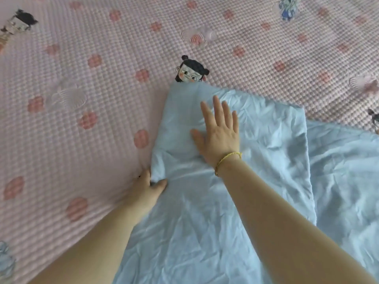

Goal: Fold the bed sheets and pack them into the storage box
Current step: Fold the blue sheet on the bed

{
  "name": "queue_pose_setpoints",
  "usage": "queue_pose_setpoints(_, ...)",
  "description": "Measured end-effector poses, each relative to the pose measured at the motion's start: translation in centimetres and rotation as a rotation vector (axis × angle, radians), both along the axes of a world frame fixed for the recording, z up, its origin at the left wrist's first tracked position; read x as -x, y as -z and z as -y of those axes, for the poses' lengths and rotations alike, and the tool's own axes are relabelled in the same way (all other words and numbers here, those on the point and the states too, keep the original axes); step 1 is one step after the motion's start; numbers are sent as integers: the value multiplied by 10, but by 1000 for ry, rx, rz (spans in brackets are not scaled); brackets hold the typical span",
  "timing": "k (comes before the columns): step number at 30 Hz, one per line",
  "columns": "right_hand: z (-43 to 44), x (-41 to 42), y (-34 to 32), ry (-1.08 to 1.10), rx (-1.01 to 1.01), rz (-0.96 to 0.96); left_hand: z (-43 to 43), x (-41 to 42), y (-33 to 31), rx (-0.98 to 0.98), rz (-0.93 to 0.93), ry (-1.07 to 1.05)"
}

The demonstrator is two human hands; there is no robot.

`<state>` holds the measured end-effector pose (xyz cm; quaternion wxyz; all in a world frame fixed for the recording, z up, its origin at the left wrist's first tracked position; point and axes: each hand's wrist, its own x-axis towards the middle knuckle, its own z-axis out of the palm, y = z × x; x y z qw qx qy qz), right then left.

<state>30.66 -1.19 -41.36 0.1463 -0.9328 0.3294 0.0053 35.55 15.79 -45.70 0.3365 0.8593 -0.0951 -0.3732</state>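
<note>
A light blue bed sheet (225, 201) lies crumpled and partly folded on a pink quilted bed cover (82, 68) printed with red flowers and cartoon figures. The right hand (220, 134) lies flat on the sheet, palm down, fingers straight and slightly spread, thumb out toward the left hand; it grips nothing and only presses on the cloth. A thin gold bracelet (226, 160) circles its wrist. Beyond its fingertips the folded layer of the sheet ends in a rounded corner, and just past that corner a cartoon figure (191, 71) with dark hair buns and glasses shows on the bed cover, its lower part hidden by the cloth. On the outer side of the right hand the folded layer has a straight edge, and past that edge a lower layer of the same sheet spreads on to the frame's border. The left hand (148, 187) sits nearer the person than the right hand, at the sheet's side edge, fingers tucked under the cloth and thumb on top, pinching a small bunch of fabric. Outward of the left hand there is only the pink bed cover. Both forearms are bare. No storage box is in view.
</note>
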Motion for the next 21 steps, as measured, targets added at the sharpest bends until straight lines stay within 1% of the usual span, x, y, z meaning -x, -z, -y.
queue_pose_setpoints(1,0,-23,0,-52,-10,-32,2,0,1,-28,27,5)
queue_pose_setpoints(3,-13,-60,9,-230,15,-91,3,-6,3,-64,46,14)
queue_pose_setpoints(5,-20,-68,25,-361,37,-219,1,-8,3,-54,42,26)
queue_pose_setpoints(6,-14,-63,31,-375,50,-256,0,-9,5,-40,41,38)
queue_pose_setpoints(8,23,-49,35,-297,79,-262,1,-11,8,1,44,48)
queue_pose_setpoints(9,48,-39,35,-208,80,-256,1,-12,8,25,32,32)
queue_pose_setpoints(11,97,-15,29,44,61,-292,3,-16,9,59,-28,18)
queue_pose_setpoints(13,122,8,17,270,44,-317,3,-16,8,68,-61,33)
queue_pose_setpoints(14,123,12,12,330,56,-254,1,-17,8,69,-62,33)
queue_pose_setpoints(15,116,9,9,340,69,-153,0,-17,6,74,-61,41)
queue_pose_setpoints(16,105,1,5,293,66,-61,-2,-16,3,91,-70,50)
queue_pose_setpoints(17,91,-11,3,202,28,-11,-4,-16,2,117,-77,43)
queue_pose_setpoints(18,77,-27,5,95,-22,-4,-6,-17,-3,142,-61,32)
queue_pose_setpoints(19,61,-42,8,5,-63,-35,-8,-18,-4,156,-5,35)
queue_pose_setpoints(21,34,-66,14,-79,-69,-135,-11,-18,-8,152,116,25)
